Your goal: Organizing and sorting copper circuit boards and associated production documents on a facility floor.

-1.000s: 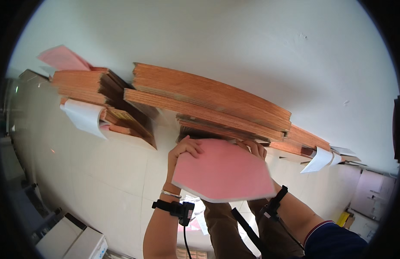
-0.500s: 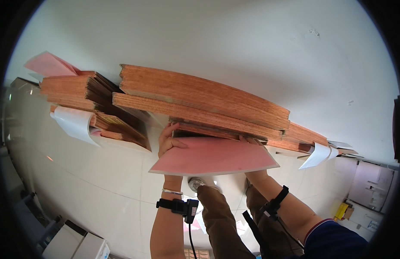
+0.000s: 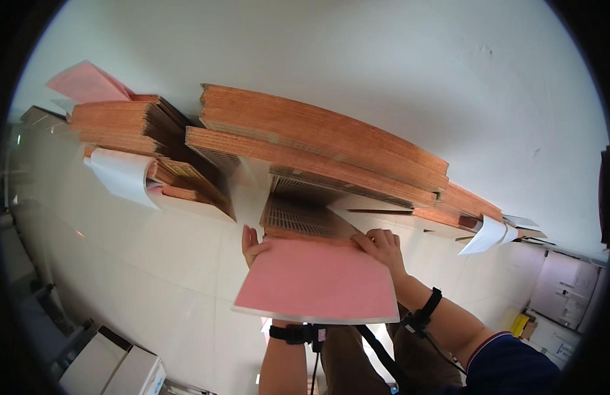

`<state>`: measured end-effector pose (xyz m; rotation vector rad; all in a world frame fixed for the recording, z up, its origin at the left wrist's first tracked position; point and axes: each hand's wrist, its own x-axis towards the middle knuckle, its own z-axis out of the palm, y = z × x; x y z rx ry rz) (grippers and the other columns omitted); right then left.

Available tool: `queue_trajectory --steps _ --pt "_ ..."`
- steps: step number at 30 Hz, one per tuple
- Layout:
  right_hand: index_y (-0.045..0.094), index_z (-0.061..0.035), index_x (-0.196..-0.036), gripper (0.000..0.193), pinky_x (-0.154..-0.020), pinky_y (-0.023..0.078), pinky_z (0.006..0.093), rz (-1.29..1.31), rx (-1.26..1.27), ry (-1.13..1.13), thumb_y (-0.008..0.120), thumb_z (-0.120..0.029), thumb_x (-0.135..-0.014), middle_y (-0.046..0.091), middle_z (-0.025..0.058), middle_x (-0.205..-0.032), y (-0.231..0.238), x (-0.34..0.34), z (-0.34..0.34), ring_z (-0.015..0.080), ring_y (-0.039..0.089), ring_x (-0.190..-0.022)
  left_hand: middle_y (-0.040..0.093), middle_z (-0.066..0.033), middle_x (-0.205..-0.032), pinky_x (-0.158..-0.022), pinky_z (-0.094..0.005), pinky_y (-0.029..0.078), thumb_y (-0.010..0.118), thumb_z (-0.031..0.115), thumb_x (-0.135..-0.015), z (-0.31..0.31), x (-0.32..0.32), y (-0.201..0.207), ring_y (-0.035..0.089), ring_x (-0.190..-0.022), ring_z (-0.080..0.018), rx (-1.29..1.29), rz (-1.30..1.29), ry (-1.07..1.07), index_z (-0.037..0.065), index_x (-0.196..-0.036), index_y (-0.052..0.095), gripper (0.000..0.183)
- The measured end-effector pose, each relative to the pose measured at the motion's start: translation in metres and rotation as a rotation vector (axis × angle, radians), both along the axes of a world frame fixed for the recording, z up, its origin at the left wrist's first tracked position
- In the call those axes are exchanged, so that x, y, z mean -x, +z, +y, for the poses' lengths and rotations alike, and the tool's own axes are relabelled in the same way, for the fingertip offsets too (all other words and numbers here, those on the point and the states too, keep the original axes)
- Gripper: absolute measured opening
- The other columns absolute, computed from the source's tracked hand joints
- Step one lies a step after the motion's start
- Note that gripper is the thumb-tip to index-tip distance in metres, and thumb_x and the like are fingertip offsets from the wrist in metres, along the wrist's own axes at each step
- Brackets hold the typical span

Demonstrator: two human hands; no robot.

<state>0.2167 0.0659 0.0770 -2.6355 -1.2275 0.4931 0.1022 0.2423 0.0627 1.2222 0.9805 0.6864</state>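
A few thin boards [image 3: 298,217] with wood-coloured edges and a dark gridded face are tilted toward me, a pink sheet with a pale border [image 3: 316,280] covering their near side. My left hand [image 3: 254,247] is closed on their left edge, its thumb on the near side. On the upper right corner, my right hand [image 3: 382,249] grips the same boards, its thumb over the top edge. Just beyond, a thick row of wood-edged boards [image 3: 318,131] leans against the wall, with a gap between it and the boards I hold.
More wood-edged boards [image 3: 114,122] stand at the left, with a white sheet [image 3: 124,176] and a folded pink sheet [image 3: 91,82] draped on them. Another white sheet [image 3: 482,236] hangs over boards at the right. White boxes [image 3: 111,368] stand on the tiled floor [image 3: 180,270].
The boards with the pink sheet have come away from the leaning row toward me, opening a gap and showing their gridded face. Both hands moved with them; the right hand is now more visible.
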Motion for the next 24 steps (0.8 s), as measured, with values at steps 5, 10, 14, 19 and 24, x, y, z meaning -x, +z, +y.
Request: queue_trajectory --steps 5,10,14,19,24 --pt "0.055 -0.0104 -0.113 0.038 -0.079 0.044 0.038 0.189 0.009 0.076 0.057 -0.017 -0.076 0.053 0.011 -0.104 -0.013 0.024 -0.008 0.0286 0.054 -0.092 0.025 -0.0173 -0.141 -0.105 -0.0414 0.03 0.045 0.043 -0.091 0.007 0.039 -0.004 0.024 -0.132 -0.0331 0.523 -0.055 0.211 0.007 -0.134 0.026 0.059" --pt "0.044 -0.0045 -0.122 0.045 -0.073 0.053 0.0349 0.196 0.081 0.212 0.054 -0.014 -0.079 0.053 0.0156 -0.108 -0.022 0.071 -0.015 0.0303 0.056 -0.094 0.052 -0.0182 -0.116 -0.087 -0.0378 0.046 0.044 0.051 -0.09 0.043 0.062 -0.014 0.054 -0.105 -0.0268 1.234 0.033 -0.091 0.002 -0.122 0.045 0.059" --pt "0.041 -0.0006 -0.124 0.047 -0.07 0.053 0.0332 0.113 0.169 0.283 0.051 -0.016 -0.081 0.052 0.0177 -0.11 -0.038 0.089 -0.03 0.031 0.055 -0.095 0.059 -0.0167 -0.101 -0.08 -0.0362 0.049 0.045 0.043 -0.091 0.036 0.055 -0.004 0.059 -0.088 -0.0249 1.155 0.214 -0.07 0.001 -0.113 0.052 0.048" --pt "0.042 -0.0024 -0.124 0.044 -0.079 0.05 0.0359 0.131 0.146 0.267 0.049 -0.016 -0.083 0.052 0.0155 -0.111 -0.037 0.066 -0.052 0.03 0.054 -0.1 0.059 -0.018 -0.1 -0.074 -0.0334 0.051 0.045 0.031 -0.092 0.026 0.065 -0.01 0.06 -0.087 -0.0229 1.104 0.435 -0.354 -0.004 -0.113 0.048 0.04" --pt "0.043 -0.0048 -0.124 0.041 -0.088 0.045 0.0388 0.129 0.061 0.24 0.047 -0.017 -0.085 0.053 0.0128 -0.113 -0.029 0.059 -0.109 0.0283 0.054 -0.106 0.058 -0.0174 -0.104 -0.075 -0.0299 0.052 0.038 0.022 -0.095 -0.037 0.08 -0.009 0.06 -0.091 -0.0206 1.096 0.409 -0.383 -0.007 -0.112 0.046 0.035"
